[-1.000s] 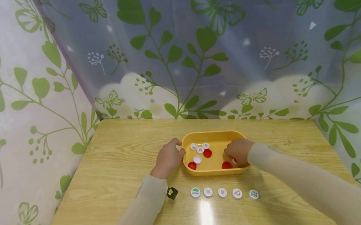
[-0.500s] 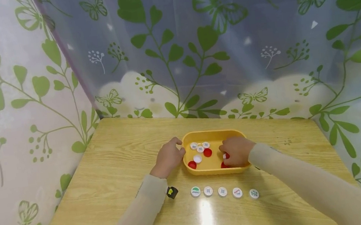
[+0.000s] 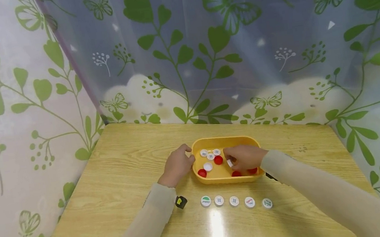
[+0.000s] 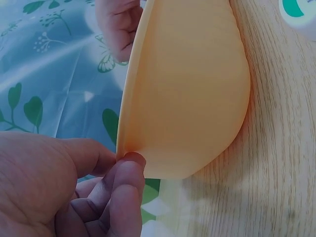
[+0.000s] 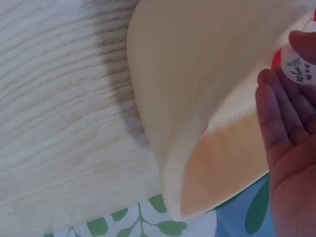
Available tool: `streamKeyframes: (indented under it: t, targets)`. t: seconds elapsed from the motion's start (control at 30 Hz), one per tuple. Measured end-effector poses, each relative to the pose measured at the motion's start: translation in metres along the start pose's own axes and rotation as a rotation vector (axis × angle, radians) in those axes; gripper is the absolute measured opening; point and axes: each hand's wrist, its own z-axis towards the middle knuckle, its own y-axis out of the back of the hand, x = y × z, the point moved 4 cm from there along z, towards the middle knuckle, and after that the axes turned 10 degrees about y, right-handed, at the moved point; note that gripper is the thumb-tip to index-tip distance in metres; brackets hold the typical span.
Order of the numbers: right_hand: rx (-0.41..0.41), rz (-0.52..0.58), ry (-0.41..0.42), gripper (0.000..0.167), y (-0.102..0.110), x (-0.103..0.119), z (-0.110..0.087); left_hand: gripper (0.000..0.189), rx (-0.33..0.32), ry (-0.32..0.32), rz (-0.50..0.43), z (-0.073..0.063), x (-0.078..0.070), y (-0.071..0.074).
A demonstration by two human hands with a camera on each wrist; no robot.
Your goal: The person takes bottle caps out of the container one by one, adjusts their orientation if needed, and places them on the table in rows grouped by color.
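Note:
A yellow plastic tray (image 3: pixel 226 180) holds several red and white bottle caps. My left hand (image 3: pixel 176 163) is at its left end; in the left wrist view, the thumb and forefinger pinch the tray's rim (image 4: pixel 129 98). Inside the tray, my right hand (image 3: pixel 245 156) pinches a white bottle cap (image 3: pixel 230 163). The right wrist view has this cap (image 5: pixel 296 69) under the thumb, with dark print on its face. To the left lie white caps (image 3: pixel 210 156) and a red cap (image 3: pixel 218 160); other red caps (image 3: pixel 236 174) are partly hidden under the right hand.
On the wooden table (image 3: pixel 137 148), several printed white caps stand in a row in front of the tray, among them a green-and-white cap (image 3: pixel 205 201). A patterned curtain (image 3: pixel 183 56) hangs behind the table's back edge.
My right hand has moved left inside the tray, bringing the white cap with it and uncovering a red cap at the right end. The left hand has stayed at the rim.

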Motion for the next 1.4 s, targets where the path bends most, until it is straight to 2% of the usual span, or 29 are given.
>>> streamKeyframes:
  t: [0.13,0.27,0.47,0.57,0.8,0.87,1.13,1.4]
  targets:
    - [-0.022,0.049,0.027,0.024,0.006,0.006,-0.001,0.032,0.006,0.002,0.005,0.0,-0.001,0.001]
    - [-0.044,0.003,0.056,0.019,0.011,0.011,-0.002,0.032,0.011,0.004,0.008,-0.001,-0.002,0.001]
    - [-0.095,-0.03,0.085,0.031,0.017,0.018,-0.002,0.032,0.015,0.011,0.009,-0.001,-0.001,0.001]
    - [-0.127,-0.046,0.093,0.028,0.021,0.021,-0.001,0.032,0.015,0.009,0.008,0.0,-0.001,0.0]
    - [-0.241,-0.129,0.224,0.019,0.037,0.04,-0.004,0.032,0.015,0.002,-0.002,0.001,0.001,-0.001]
    - [-0.264,-0.15,0.24,0.019,0.041,0.045,-0.005,0.033,0.017,0.001,-0.006,0.001,0.002,-0.002]
    - [-0.322,-0.222,0.204,0.021,0.057,0.082,-0.015,0.032,0.019,-0.004,-0.032,0.002,0.003,-0.002]
    - [-0.409,-0.351,0.274,0.025,0.055,0.133,-0.044,0.031,0.034,-0.005,-0.053,0.001,0.002,-0.001]
